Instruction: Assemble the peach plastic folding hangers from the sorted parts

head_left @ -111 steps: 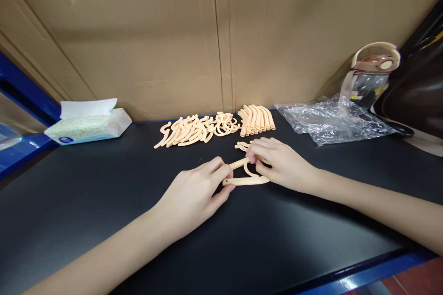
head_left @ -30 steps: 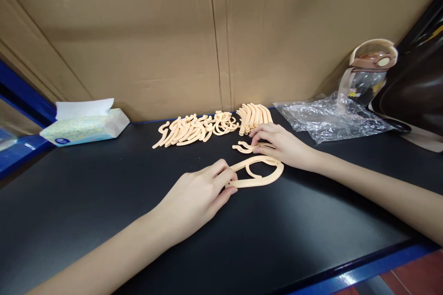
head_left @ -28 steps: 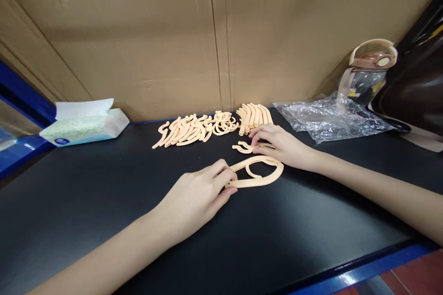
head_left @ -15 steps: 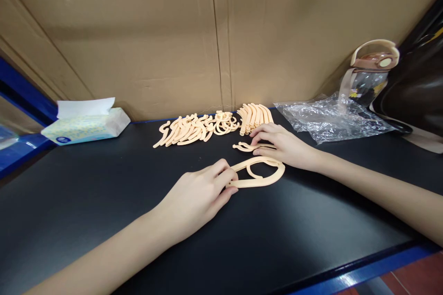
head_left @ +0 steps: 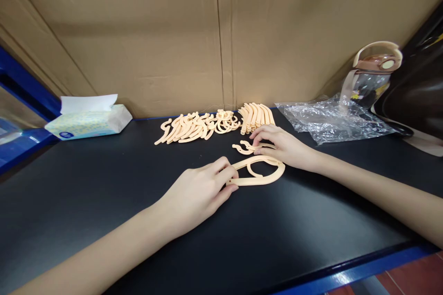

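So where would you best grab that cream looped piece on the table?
Probably by the near right curve of the looped piece, from the near side: that slim band lies exposed, with open space inside, while the left grip covers the opposite end.

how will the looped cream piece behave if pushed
The looped cream piece is probably stiff, its curve being clean and unkinked; likely light, being slim; and may slide rather than roll, lying low on the smooth-looking table.

The looped plastic frame (head_left: 258, 181) is plain pale peach, the flat counter (head_left: 277, 235) black, the boxy tissue pack (head_left: 92, 122) yellow-speckled pale blue.
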Available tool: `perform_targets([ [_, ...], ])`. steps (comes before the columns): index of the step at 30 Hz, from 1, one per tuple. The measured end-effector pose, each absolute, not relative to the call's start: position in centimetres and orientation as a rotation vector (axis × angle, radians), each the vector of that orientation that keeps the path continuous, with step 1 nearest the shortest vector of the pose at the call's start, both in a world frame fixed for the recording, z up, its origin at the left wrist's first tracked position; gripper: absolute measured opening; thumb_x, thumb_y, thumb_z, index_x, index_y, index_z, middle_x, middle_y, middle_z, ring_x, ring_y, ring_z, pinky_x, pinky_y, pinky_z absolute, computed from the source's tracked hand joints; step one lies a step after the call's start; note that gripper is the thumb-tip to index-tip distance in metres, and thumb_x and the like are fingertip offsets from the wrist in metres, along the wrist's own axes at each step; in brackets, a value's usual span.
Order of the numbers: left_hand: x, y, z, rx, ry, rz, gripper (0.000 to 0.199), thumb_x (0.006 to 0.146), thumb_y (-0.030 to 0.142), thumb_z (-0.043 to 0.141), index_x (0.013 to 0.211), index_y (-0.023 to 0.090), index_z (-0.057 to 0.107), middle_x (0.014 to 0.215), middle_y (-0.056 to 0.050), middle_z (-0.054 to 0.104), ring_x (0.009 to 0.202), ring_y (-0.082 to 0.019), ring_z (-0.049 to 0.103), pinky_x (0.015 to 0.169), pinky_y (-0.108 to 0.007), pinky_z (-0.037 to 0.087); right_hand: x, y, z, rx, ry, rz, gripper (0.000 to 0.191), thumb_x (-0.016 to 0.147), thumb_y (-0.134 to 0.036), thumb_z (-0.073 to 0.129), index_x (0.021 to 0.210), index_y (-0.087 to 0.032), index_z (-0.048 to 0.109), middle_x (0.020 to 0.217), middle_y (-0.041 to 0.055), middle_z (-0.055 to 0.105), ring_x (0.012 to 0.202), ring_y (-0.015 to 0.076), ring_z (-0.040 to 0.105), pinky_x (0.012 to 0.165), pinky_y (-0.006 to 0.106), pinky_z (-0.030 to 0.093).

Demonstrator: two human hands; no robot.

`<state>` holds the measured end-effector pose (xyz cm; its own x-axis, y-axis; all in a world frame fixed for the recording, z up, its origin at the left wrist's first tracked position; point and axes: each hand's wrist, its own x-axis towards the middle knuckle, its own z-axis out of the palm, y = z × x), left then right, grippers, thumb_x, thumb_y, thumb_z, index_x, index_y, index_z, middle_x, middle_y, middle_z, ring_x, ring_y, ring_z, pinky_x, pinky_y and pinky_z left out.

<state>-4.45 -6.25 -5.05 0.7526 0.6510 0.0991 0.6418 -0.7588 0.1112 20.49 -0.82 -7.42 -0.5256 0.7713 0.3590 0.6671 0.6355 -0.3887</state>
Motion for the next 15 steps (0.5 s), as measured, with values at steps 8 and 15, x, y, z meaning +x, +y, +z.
perform_targets([
  [8, -4.6, -6.5, -4.9, 2.859, 1.026, 0.27, 0.018, 0.095, 0.03, 0.039, 0.101, 0.023, 0.055, 0.098, 0.001, 0.055, 0.069, -0.01, 0.058, 0.053, -0.022, 0.041, 19.8, -2.8, -5.5, -1.041, -2.335, -0.099, 0.01, 0.091, -0.031, 0.051, 0.091, -0.022, 0.056, 0.105, 0.0043, 0.063, 0.101, 0.0211, 0.054, 0.088, 0.038, 0.038],
  [15, -4.7, -6.8, -4.6, 2.918, 0.978, 0.394, 0.031, 0.095, 0.036, 0.039, 0.124, 0.026, 0.039, 0.111, -0.002, 0.053, 0.075, -0.012, 0.06, 0.056, -0.023, 0.048, 18.0, -5.8, -5.1, -0.828, -2.353, -0.15, 0.008, 0.092, -0.026, 0.05, 0.096, -0.021, 0.054, 0.104, 0.0056, 0.063, 0.099, 0.0194, 0.055, 0.087, 0.036, 0.04],
])
